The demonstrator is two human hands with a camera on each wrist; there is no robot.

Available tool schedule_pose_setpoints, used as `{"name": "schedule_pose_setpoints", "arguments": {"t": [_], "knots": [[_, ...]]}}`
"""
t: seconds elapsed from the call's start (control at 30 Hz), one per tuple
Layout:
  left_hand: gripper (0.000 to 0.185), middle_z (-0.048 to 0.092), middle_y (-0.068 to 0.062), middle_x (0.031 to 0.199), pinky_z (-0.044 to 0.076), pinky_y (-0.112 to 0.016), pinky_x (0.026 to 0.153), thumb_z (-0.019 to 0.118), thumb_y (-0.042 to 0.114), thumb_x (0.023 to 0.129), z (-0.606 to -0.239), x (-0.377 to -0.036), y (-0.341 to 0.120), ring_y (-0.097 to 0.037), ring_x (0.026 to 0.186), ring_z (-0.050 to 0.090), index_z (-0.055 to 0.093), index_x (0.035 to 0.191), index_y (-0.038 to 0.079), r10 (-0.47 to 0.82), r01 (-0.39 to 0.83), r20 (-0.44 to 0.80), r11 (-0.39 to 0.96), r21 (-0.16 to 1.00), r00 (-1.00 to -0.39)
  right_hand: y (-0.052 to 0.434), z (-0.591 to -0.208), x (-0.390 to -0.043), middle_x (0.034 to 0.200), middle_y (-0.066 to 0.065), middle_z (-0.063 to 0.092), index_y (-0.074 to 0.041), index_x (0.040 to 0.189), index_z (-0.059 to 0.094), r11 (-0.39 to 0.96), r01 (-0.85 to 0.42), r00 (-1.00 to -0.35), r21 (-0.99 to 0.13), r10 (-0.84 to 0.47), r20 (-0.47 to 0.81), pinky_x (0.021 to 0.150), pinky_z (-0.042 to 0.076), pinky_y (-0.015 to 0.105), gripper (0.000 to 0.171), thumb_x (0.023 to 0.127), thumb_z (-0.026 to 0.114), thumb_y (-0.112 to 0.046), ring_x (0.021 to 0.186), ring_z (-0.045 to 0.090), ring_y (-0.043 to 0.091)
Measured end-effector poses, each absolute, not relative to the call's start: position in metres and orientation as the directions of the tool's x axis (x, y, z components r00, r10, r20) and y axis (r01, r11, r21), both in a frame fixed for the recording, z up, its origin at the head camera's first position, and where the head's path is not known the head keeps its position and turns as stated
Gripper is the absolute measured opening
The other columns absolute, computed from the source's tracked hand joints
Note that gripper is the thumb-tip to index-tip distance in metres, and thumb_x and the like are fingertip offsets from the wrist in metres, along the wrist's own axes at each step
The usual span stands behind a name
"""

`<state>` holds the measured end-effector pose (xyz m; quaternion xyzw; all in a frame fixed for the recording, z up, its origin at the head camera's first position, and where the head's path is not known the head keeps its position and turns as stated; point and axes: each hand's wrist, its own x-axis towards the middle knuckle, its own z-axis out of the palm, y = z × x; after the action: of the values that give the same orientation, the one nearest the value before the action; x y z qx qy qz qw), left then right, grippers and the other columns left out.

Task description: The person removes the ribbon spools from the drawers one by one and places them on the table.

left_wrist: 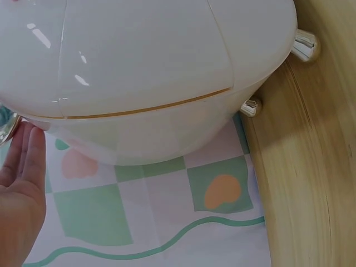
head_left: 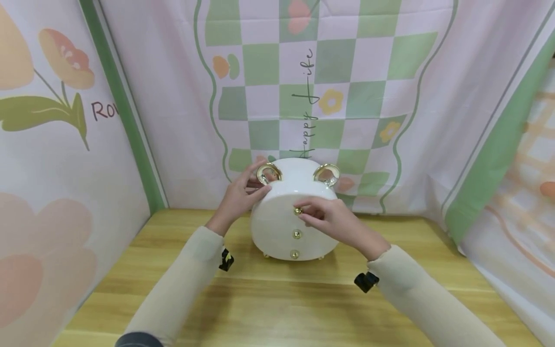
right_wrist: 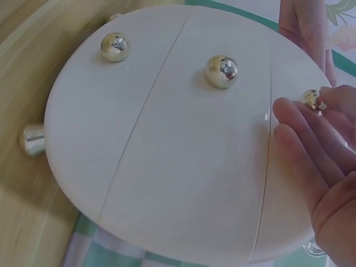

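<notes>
A glossy white rounded box [head_left: 273,229] with seam lines across its front stands on the table. Two gold ring-shaped ears sit on top, the left ear [head_left: 269,173] and the right ear [head_left: 326,175]. Down its front run a top knob [head_left: 297,211], a middle knob [head_left: 297,234] and a bottom knob [head_left: 295,254], all gold. My right hand [head_left: 331,219] pinches the top knob between thumb and forefinger; its other fingers extend near the front in the right wrist view. Against the box's upper left side rests my left hand [head_left: 240,193], its fingers fairly straight beside the left ear.
Small gold feet, one a left foot [head_left: 266,255], lift the box off the wooden table [head_left: 277,303]. Close behind hangs a green-and-white checked curtain [head_left: 334,58]. Printed cloth also encloses the left and right sides.
</notes>
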<state>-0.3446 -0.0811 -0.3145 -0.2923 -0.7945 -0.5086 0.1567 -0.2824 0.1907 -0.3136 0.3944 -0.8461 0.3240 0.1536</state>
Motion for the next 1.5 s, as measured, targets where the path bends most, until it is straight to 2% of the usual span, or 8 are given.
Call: {"name": "schedule_pose_setpoints", "arguments": {"t": [0.23, 0.37, 0.67, 0.93, 1.2, 1.5], "knots": [[0.067, 0.066, -0.005, 0.104, 0.056, -0.034, 0.090, 0.072, 0.031, 0.095, -0.314, -0.344, -0.081, -0.017, 0.099, 0.067, 0.039, 0.153, 0.034, 0.302, 0.620, 0.543, 0.337, 0.708, -0.784, 0.188, -0.313, -0.282, 0.095, -0.001, 0.075, -0.013, 0.119, 0.072, 0.493, -0.734, -0.679, -0.467, -0.533, 0.505, 0.070, 0.059, 0.025, 0.026, 0.093, 0.073, -0.009, 0.080, 0.070, 0.006], [0.067, 0.066, -0.004, 0.101, 0.057, -0.033, 0.088, 0.072, 0.032, 0.095, -0.314, -0.343, -0.082, -0.017, 0.097, 0.068, 0.038, 0.153, 0.040, 0.302, 0.615, 0.535, 0.355, 0.705, -0.789, 0.187, -0.313, -0.282, 0.096, -0.003, 0.074, -0.014, 0.118, 0.073, 0.498, -0.720, -0.694, -0.483, -0.522, 0.496, 0.073, 0.059, 0.025, 0.026, 0.093, 0.073, -0.008, 0.082, 0.070, 0.007], [0.067, 0.066, -0.005, 0.098, 0.058, -0.035, 0.085, 0.071, 0.028, 0.096, -0.313, -0.341, -0.082, -0.019, 0.094, 0.067, 0.039, 0.153, 0.036, 0.306, 0.614, 0.533, 0.361, 0.702, -0.789, 0.186, -0.313, -0.279, 0.097, 0.000, 0.074, -0.012, 0.118, 0.073, 0.485, -0.707, -0.707, -0.515, -0.515, 0.484, 0.074, 0.059, 0.026, 0.025, 0.093, 0.073, -0.009, 0.083, 0.071, 0.009], [0.067, 0.066, -0.003, 0.099, 0.057, -0.033, 0.087, 0.071, 0.031, 0.096, -0.312, -0.340, -0.083, -0.016, 0.095, 0.066, 0.036, 0.151, 0.048, 0.311, 0.614, 0.530, 0.374, 0.695, -0.789, 0.186, -0.315, -0.275, 0.095, 0.003, 0.074, -0.010, 0.117, 0.072, 0.453, -0.718, -0.694, -0.529, -0.526, 0.492, 0.071, 0.060, 0.027, 0.024, 0.093, 0.073, -0.006, 0.081, 0.071, 0.010], [0.068, 0.066, -0.004, 0.099, 0.056, -0.033, 0.088, 0.071, 0.032, 0.096, -0.314, -0.341, -0.081, -0.017, 0.095, 0.066, 0.036, 0.154, 0.039, 0.321, 0.622, 0.534, 0.364, 0.693, -0.782, 0.185, -0.313, -0.262, 0.091, 0.003, 0.075, -0.009, 0.115, 0.073, 0.465, -0.720, -0.692, -0.515, -0.524, 0.496, 0.070, 0.059, 0.026, 0.023, 0.093, 0.073, -0.007, 0.079, 0.070, 0.007], [0.067, 0.066, -0.002, 0.102, 0.056, -0.034, 0.090, 0.068, 0.037, 0.097, -0.314, -0.341, -0.084, -0.015, 0.097, 0.065, 0.034, 0.154, 0.041, 0.323, 0.617, 0.526, 0.388, 0.685, -0.787, 0.181, -0.311, -0.243, 0.093, -0.001, 0.075, -0.012, 0.115, 0.073, 0.461, -0.723, -0.690, -0.515, -0.520, 0.503, 0.069, 0.059, 0.026, 0.023, 0.092, 0.074, -0.008, 0.080, 0.070, 0.005]]}}
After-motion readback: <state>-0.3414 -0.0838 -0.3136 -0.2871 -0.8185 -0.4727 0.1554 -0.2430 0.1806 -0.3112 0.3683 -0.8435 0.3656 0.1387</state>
